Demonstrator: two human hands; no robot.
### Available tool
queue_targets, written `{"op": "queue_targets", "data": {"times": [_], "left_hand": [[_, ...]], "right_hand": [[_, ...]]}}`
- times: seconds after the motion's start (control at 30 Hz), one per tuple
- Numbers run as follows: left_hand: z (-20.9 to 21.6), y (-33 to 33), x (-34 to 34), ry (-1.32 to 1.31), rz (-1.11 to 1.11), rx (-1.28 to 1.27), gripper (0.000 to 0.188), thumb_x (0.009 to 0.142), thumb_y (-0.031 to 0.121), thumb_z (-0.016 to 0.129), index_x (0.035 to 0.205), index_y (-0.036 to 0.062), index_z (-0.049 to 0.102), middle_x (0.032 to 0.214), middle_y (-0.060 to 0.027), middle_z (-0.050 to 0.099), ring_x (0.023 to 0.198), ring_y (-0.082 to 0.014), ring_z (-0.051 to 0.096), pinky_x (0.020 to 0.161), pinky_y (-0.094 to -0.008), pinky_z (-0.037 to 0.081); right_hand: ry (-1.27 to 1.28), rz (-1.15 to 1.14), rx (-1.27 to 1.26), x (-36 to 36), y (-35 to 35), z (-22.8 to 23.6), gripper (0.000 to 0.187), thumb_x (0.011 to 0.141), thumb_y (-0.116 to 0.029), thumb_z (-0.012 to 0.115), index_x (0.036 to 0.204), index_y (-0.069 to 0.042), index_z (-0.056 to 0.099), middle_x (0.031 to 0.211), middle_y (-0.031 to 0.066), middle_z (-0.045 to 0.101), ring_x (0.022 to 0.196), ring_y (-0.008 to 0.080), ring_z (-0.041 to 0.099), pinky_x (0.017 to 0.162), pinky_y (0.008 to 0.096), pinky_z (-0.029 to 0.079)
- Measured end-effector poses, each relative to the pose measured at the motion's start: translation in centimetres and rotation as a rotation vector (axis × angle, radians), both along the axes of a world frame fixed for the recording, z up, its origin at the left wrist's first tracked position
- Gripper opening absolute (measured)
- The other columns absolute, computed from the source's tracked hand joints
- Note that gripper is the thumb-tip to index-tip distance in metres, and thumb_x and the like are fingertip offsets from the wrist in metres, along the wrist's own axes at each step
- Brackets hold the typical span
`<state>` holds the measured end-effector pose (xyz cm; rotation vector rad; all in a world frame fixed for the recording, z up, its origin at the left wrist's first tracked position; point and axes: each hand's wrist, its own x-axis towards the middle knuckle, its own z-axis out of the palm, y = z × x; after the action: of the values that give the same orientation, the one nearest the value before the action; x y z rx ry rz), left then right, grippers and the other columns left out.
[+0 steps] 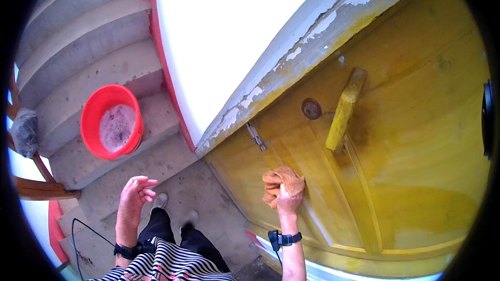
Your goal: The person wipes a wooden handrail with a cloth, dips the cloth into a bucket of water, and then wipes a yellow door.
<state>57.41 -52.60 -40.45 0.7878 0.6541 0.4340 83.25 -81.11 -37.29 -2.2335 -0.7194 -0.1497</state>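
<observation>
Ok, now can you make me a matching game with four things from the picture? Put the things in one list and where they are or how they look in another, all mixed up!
Things:
1. cloth
2. bucket
3. left hand
4. wooden bar

Places and states:
A. yellow, on the door
B. held in the right hand
C. red, on the steps, with foamy liquid inside
D. holding nothing, fingers a little bent

Right pairs: 1-B, 2-C, 3-D, 4-A
</observation>
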Motion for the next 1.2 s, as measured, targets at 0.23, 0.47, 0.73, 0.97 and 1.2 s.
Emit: {"op": "queue_targets", "data": {"times": [0.23,0.47,0.73,0.97,1.2], "left_hand": [[-0.6,0.8,-1.9,0.053,0.017,0.063,0.03,0.091,0.031,0.044,0.103,0.0048,0.051,0.101,-0.0164,0.06,0.072,-0.0157,0.061,0.062,-0.0235,0.049],[-0.2,0.9,-1.0,0.011,0.08,0.056,0.028,0.093,0.031,0.041,0.101,0.0062,0.052,0.102,-0.0152,0.06,0.071,-0.0137,0.059,0.062,-0.0229,0.049],[1.0,-2.9,1.8,-0.047,-0.236,-0.029,0.023,0.09,0.024,0.048,0.098,0.0027,0.053,0.1,-0.0182,0.061,0.072,-0.0169,0.062,0.062,-0.025,0.05],[-0.3,-2.2,3.8,-0.055,-0.166,0.003,0.028,0.093,0.03,0.042,0.101,0.0053,0.052,0.102,-0.0162,0.06,0.071,-0.0151,0.06,0.062,-0.0241,0.049],[-1.7,-3.2,5.4,-0.027,-0.234,-0.033,0.028,0.092,0.032,0.043,0.1,0.0059,0.052,0.1,-0.0154,0.061,0.07,-0.0142,0.059,0.062,-0.0231,0.048]], "right_hand": [[0.486,-0.085,0.405,1.0,3.5,-1.2,0.018,0.081,-0.012,0.048,0.082,-0.003,0.064,0.065,0.0077,0.062,0.05,0.0125,0.054,0.042,0.0241,0.041],[-0.577,-0.079,-0.271,3.6,3.6,-6.7,0.024,0.08,-0.011,0.053,0.101,-0.002,0.06,0.099,0.0179,0.06,0.094,0.0347,0.056,0.084,0.043,0.043],[0.502,0.158,0.295,2.9,5.5,-1.8,0.02,0.084,-0.018,0.048,0.095,-0.004,0.058,0.08,0.0052,0.061,0.064,0.0114,0.055,0.056,0.0267,0.045],[-0.602,0.016,-0.43,3.5,3.0,-4.2,0.027,0.075,-0.008,0.054,0.101,-0.005,0.061,0.096,0.0097,0.062,0.089,0.0238,0.058,0.084,0.0355,0.044],[-0.428,-0.088,-0.171,-1.2,-9.7,-3.8,0.022,0.077,-0.002,0.051,0.093,-0.005,0.065,0.097,0.0092,0.064,0.094,0.0245,0.06,0.084,0.036,0.046]]}}
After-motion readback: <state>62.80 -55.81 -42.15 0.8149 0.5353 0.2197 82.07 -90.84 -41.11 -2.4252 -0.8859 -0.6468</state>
